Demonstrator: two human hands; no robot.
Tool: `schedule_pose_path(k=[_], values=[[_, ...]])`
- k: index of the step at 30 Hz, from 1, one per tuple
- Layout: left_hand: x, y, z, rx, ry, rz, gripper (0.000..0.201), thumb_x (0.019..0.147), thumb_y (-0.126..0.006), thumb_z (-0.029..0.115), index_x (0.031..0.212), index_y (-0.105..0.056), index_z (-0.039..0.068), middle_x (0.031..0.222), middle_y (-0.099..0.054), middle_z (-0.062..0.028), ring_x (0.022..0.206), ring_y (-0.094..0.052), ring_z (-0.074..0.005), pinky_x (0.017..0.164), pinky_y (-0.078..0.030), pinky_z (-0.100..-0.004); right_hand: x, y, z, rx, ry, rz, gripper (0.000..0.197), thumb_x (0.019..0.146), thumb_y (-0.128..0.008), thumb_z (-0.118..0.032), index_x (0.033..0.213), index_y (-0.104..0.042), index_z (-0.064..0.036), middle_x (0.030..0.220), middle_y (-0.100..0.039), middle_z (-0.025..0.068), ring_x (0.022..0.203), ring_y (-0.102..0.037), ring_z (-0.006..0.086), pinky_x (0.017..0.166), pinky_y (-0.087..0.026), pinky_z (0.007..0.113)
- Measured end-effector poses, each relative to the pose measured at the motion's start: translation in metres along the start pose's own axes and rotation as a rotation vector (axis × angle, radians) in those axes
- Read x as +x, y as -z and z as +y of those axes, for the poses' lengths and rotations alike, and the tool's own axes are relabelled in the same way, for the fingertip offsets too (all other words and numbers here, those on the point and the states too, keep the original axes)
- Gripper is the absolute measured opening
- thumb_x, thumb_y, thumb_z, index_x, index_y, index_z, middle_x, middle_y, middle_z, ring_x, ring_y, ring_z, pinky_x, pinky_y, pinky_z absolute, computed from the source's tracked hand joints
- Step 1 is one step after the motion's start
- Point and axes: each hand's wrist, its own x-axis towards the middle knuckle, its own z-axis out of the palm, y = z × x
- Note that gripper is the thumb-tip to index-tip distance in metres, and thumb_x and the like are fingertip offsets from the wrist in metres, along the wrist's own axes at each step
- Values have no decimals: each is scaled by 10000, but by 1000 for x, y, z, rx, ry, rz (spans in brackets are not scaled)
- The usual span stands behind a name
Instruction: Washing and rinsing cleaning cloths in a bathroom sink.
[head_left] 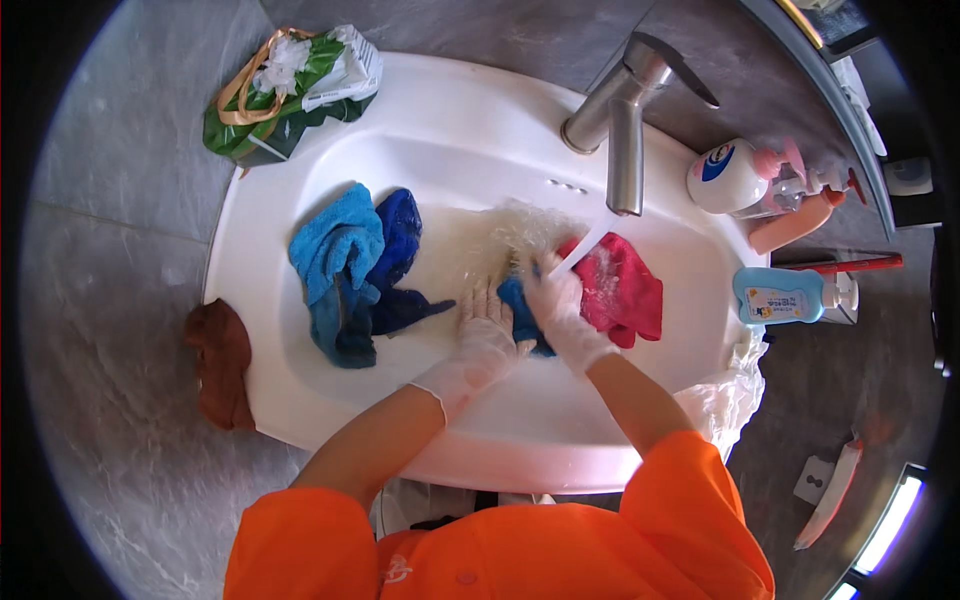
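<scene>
Both my hands wear thin clear gloves and work in a white sink. My left hand presses flat on a small blue cloth in the soapy water. My right hand grips a white-handled brush and holds it over the same cloth. A red cloth lies just right of my right hand. A light blue cloth and a dark blue cloth lie bunched at the basin's left.
A metal faucet stands at the back. Bottles and a blue bottle sit at the right rim. A green bag rests at the back left, a brown cloth on the left rim, clear plastic at the right.
</scene>
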Motion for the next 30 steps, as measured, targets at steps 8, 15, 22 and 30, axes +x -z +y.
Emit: schedule_pose_path(k=[8, 15, 22, 30], values=[[1, -5, -5, -58, -3, 83, 817, 810, -456, 542, 1392, -225, 17, 1465, -139, -196, 1348, -31, -424, 1067, -30, -559, 1, 19, -9, -303, 193, -142, 153, 848, -556, -217, 958, -619, -130, 889, -637, 141, 827, -611, 330, 713, -504, 396], [19, 48, -61, -709, -40, 190, 650, 766, -633, 153, 1335, -345, 27, 1348, -382, -197, 1240, -382, -323, 1044, -301, -358, -15, 104, 6, 352, 115, -383, 312, 815, -595, -149, 1121, -559, -104, 953, -612, 139, 894, -591, 288, 826, -455, 393], [28, 76, -33, -918, -262, 51, 365, 813, -595, 131, 1157, -541, 23, 1040, -617, -151, 1022, -559, -255, 906, -394, -314, -38, 158, -6, 289, 205, -86, 318, 825, -558, -66, 1143, -561, -84, 847, -616, 121, 788, -592, 289, 761, -478, 369], [-7, 152, -60, -680, -292, 316, 385, 882, -538, 308, 1066, -563, -29, 1040, -620, -155, 1017, -570, -281, 925, -399, -313, -31, 185, -14, -70, 388, 51, 273, 852, -514, -237, 1049, -615, -77, 925, -613, 187, 900, -577, 336, 809, -446, 387]])
